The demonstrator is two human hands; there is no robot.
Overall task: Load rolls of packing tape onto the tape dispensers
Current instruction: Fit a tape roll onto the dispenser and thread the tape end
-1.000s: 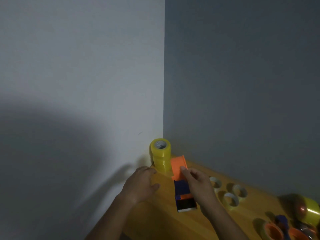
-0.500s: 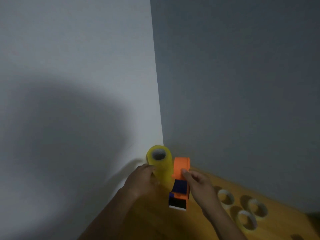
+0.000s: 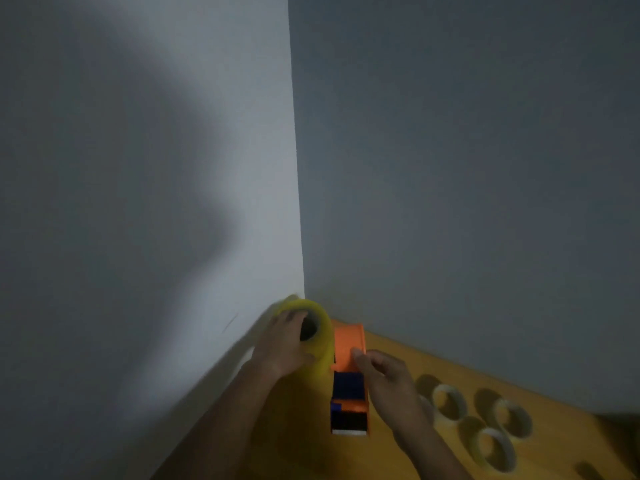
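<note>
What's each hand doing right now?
Left hand: grips the yellow tape roll.
Right hand: holds the orange tape dispenser, fingers on its side.

The yellow tape roll (image 3: 320, 336) stands in the desk corner, its core opening facing me. Just right of it lies my orange-and-blue dispenser (image 3: 349, 379), lengthwise.

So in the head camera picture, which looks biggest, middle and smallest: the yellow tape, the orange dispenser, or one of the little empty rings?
1. Orange and blue plastic tape dispenser: largest, longest.
2. Yellow tape rolls gripped by the left hand: next, partly hidden and blurred, so the gap is unsure.
3. Empty pale cardboard tape core: smallest.
</note>
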